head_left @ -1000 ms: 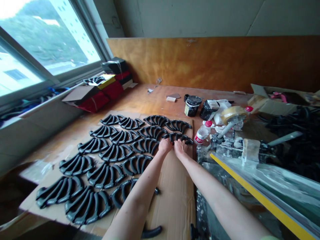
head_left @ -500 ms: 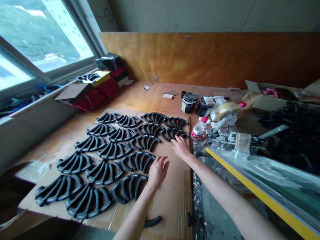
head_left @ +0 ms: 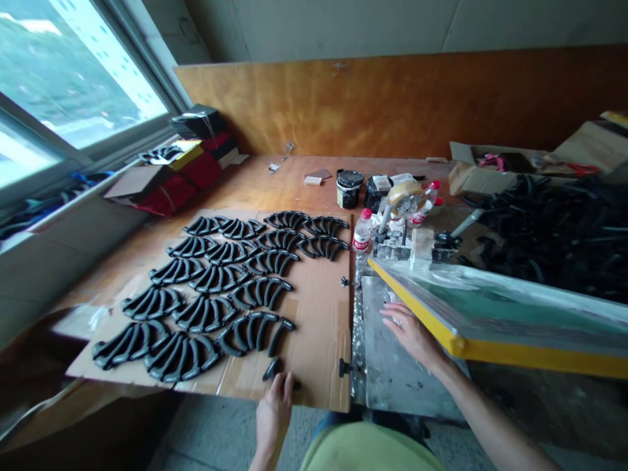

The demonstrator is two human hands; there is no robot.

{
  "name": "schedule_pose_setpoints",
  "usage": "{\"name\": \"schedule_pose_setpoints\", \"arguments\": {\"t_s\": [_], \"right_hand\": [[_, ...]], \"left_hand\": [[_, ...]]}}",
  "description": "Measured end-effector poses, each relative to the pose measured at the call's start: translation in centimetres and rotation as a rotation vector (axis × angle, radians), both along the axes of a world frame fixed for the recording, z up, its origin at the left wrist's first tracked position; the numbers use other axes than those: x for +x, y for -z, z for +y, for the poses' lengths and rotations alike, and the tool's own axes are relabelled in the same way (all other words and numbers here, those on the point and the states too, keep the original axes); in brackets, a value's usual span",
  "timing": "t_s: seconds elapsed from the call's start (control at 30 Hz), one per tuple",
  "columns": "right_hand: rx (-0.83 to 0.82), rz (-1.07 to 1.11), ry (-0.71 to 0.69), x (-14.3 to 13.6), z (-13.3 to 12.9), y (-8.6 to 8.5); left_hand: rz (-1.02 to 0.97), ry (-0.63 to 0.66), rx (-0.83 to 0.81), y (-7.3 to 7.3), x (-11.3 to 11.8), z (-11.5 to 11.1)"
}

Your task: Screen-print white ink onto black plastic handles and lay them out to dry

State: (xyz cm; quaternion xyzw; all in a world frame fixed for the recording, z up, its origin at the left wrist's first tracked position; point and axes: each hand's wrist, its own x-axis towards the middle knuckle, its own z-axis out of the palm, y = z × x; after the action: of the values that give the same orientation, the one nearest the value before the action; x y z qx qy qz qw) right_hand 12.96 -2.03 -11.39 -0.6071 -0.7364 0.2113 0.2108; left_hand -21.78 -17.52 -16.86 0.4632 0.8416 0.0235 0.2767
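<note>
Near the front edge of the cardboard sheet (head_left: 321, 307), my left hand (head_left: 275, 409) has its fingers closed on a curved black tube piece (head_left: 271, 369); part of the piece is hidden behind the fingers. Rows of similar curved black tube pieces (head_left: 182, 358) lie in fan-shaped groups on the cardboard to the left and beyond. My right hand (head_left: 409, 330) has its fingers spread over a flat grey plate (head_left: 387, 366), holding nothing. Above and to the right of that hand, a screen-printing frame (head_left: 454, 347) with a yellow edge is tilted up.
Beyond the plate stand a red-capped bottle (head_left: 362, 232), a black tub (head_left: 349, 190) and a roll of clear tape (head_left: 406, 198). A heap of black pieces (head_left: 554, 229) and an open carton (head_left: 471, 180) lie at right. Red boxes (head_left: 167, 196) sit by the window.
My left hand has moved toward the front and closed on the loose curved piece. My right hand has left the far rows and come over the grey plate. The view has shifted right.
</note>
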Motion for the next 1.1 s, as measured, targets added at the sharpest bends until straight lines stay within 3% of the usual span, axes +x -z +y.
{"name": "schedule_pose_setpoints", "arguments": {"t_s": [0.07, 0.17, 0.3, 0.4, 0.5, 0.63, 0.8, 0.93, 1.1], "right_hand": [[-0.018, 0.022, 0.004, 2.8, -1.6, -0.3], [-0.016, 0.088, 0.031, 6.9, -3.7, -0.4], [0.033, 0.166, 0.094, 11.2, -5.6, 0.2], [0.036, 0.168, 0.136, 13.5, -6.5, 0.6], [0.018, 0.156, 0.161, 14.9, -7.3, 0.8], [-0.032, 0.154, 0.157, 15.5, -8.1, 1.1], [-0.066, 0.159, 0.168, 15.4, -8.5, 1.4], [-0.086, 0.146, 0.202, 16.0, -8.6, 1.6], [-0.121, 0.123, 0.287, 18.3, -9.3, 2.3]], "left_hand": [[-0.009, 0.029, 0.055, -0.7, 1.7, 0.1], [-0.024, 0.203, 0.165, -1.6, 4.3, 1.8], [0.172, 0.432, 0.156, -1.6, 7.0, 7.5], [0.216, 0.465, 0.144, -1.0, 7.9, 11.7], [0.234, 0.47, 0.14, -0.2, 8.1, 13.6], [0.244, 0.479, 0.133, 0.4, 7.7, 13.4], [0.23, 0.439, 0.215, 0.3, 7.0, 11.2], [0.176, 0.283, 0.384, 1.2, 6.4, 8.4], [0.202, 0.094, 0.538, 3.7, 3.9, 5.9]]}}
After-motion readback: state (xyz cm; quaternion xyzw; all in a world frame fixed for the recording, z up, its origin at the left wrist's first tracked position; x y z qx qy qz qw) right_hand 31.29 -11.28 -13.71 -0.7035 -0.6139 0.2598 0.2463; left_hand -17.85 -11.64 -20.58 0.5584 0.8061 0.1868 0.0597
